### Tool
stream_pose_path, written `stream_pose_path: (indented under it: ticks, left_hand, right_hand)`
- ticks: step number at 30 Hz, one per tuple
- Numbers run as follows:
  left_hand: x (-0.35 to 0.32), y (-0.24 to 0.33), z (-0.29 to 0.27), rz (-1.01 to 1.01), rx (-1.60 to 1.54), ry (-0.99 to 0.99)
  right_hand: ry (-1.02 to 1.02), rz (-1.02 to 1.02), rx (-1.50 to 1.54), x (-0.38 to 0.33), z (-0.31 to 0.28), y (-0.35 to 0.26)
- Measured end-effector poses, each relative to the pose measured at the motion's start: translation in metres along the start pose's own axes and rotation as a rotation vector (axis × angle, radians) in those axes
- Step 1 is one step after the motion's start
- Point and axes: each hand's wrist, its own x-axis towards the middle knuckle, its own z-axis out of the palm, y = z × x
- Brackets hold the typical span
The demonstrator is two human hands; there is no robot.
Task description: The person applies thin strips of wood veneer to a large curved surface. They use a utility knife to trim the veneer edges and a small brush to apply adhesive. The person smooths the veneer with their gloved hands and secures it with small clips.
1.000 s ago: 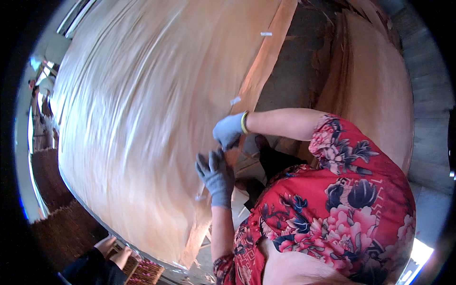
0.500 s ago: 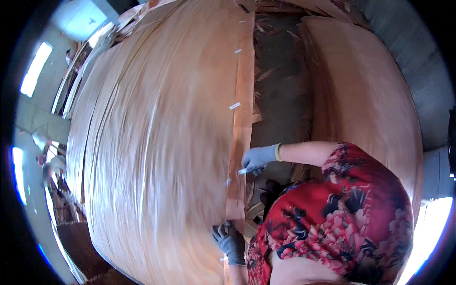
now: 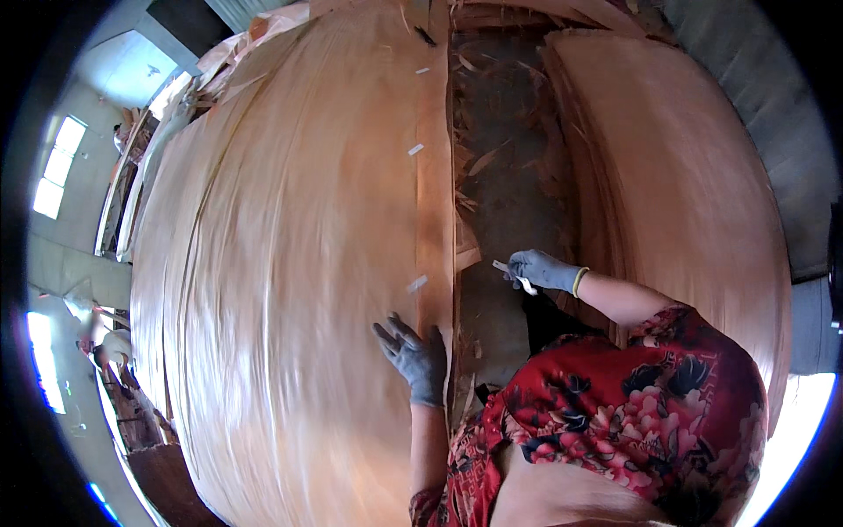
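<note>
From where I stood, the broad wood sheet (image 3: 290, 220) lay under the left hand (image 3: 417, 360), extending far to that hand's left. Right of the right hand (image 3: 540, 270), a second pile of sheets (image 3: 694, 176) was noted. Between them ran a grey gap (image 3: 509, 211), wood scraps along it, giving the right hand room beyond the sheet's edge. An orange band (image 3: 433, 202) followed that edge ahead of the left hand. Hands were apart: the left rested, fingers spread; the right pinched a white strip (image 3: 500, 265). A white tab (image 3: 417, 284) lay just beyond the left fingertips.
</note>
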Motion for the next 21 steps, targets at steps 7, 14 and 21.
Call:
stream_pose_path:
  ticks: [7, 14, 21]
  left_hand:
    - [-0.063, -0.097, -0.046, -0.025, 0.356, -0.085]
    - [-0.149, -0.178, -0.08, 0.008, 0.447, -0.147]
    - [-0.292, -0.223, -0.129, -0.065, 0.476, -0.213]
  right_hand:
    - [-0.053, -0.009, 0.214, 0.002, 0.026, -0.011]
    - [-0.11, -0.174, 0.109, 0.015, 0.038, -0.051]
    - [-0.012, -0.302, 0.16, -0.004, 0.025, -0.09]
